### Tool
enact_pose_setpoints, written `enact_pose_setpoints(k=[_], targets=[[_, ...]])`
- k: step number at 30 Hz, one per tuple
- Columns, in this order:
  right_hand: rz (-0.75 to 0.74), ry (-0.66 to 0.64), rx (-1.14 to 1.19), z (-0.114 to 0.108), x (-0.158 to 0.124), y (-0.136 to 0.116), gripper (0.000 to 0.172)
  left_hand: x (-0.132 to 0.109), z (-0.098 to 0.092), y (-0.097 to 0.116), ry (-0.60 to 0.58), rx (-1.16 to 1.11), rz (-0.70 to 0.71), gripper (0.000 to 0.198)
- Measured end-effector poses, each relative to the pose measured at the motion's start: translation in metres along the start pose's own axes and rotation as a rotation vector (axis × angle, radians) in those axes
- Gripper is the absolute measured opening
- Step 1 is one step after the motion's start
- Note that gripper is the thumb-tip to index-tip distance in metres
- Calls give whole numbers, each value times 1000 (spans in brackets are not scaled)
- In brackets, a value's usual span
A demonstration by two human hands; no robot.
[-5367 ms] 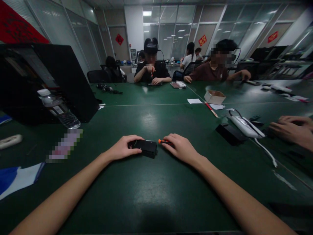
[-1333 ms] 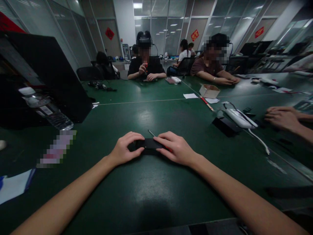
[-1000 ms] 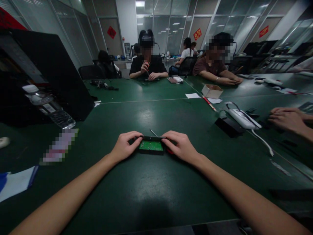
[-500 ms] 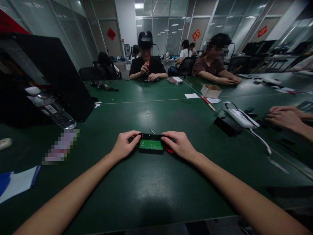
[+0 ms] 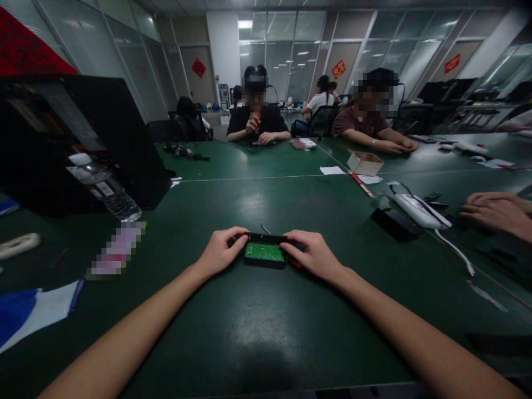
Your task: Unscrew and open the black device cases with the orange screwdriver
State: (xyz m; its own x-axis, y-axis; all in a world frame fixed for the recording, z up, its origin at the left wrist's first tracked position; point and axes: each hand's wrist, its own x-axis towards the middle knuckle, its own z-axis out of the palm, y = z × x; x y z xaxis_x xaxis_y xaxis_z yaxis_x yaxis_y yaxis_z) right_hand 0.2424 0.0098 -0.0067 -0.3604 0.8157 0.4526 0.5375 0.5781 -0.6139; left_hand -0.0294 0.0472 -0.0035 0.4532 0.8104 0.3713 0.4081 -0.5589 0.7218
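On the green table, a small black plastic case [image 5: 265, 262] lies with its inside facing up and a green circuit board [image 5: 263, 252] showing in it. My left hand [image 5: 224, 247] pinches the far left corner between thumb and fingers. Gripping the far right corner in the same way is my right hand [image 5: 310, 250]. A black strip stands upright along the far side between both hands; whether it is a wall or a separate cover I cannot tell. Just behind the case pokes out a thin metal shaft [image 5: 265, 229]. Something red [image 5: 295, 262] is mostly hidden under my right hand.
A water bottle [image 5: 108, 191] leans near a black cabinet [image 5: 137, 144] at left. To the right lie a white power strip [image 5: 421, 209], a black box [image 5: 394, 223] and a small carton [image 5: 364, 164]. Another person's hands [image 5: 496, 210] rest at far right; people sit across the table.
The whole view has shifted, so everything appears slightly farther right and lower. Both hands keep the same hold on the black case.
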Motion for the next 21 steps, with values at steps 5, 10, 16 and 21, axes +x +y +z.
enact_pose_setpoints(k=[5, 10, 16, 21], targets=[[-2, -35, -44, -1, 1, 0, 20, 1, -1, 5, -22, 15, -4, 28], [-11, -50, -77, -3, 2, -2, 20, 2, -2, 7, -88, 60, 8, 33], [-30, -60, -82, -1, 1, -2, 19, 2, -3, 5, -171, 13, 4, 28], [-46, -58, -87, 1, 2, -1, 22, -2, 1, 10, -264, -147, -59, 56]])
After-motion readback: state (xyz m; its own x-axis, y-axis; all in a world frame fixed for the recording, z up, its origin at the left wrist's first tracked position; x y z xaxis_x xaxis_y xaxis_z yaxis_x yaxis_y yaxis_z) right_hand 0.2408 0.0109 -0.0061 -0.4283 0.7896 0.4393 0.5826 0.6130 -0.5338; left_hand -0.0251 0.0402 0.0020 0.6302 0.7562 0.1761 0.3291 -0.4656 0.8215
